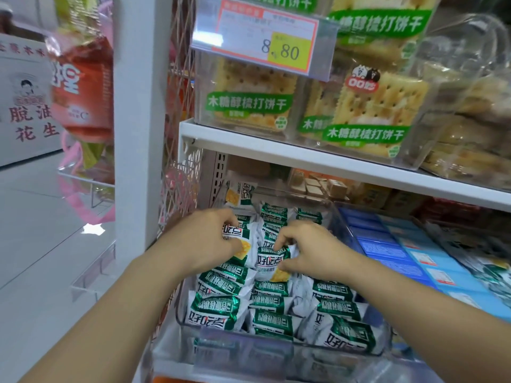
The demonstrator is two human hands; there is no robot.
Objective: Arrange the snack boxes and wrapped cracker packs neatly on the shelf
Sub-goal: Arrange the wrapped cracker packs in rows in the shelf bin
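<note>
Reaching into the clear bin (190, 308) on the lower shelf, you have both hands among the green-and-white wrapped cracker packs (276, 299) that fill it. Your left hand (204, 239) sits at the bin's left side, its fingers (235, 244) curled around one pack (240, 239) that stands lifted above the pile. Your right hand (309, 252) is just beside it, toward the middle of the bin, with thumb and forefinger pinching the top edge of another pack (269, 262) that shows a yellow cracker on its wrapper. The two held packs nearly touch. The rest of the packs lie in rough overlapping rows, some tilted, from the bin's front wall to the back.

To the right of the bin, blue snack boxes (414, 252) lie flat in a row on the same shelf. On the upper shelf (304, 153), large clear-wrapped cracker bags (370, 106) with green labels stand upright behind a price tag (265, 42) reading 8.80.
</note>
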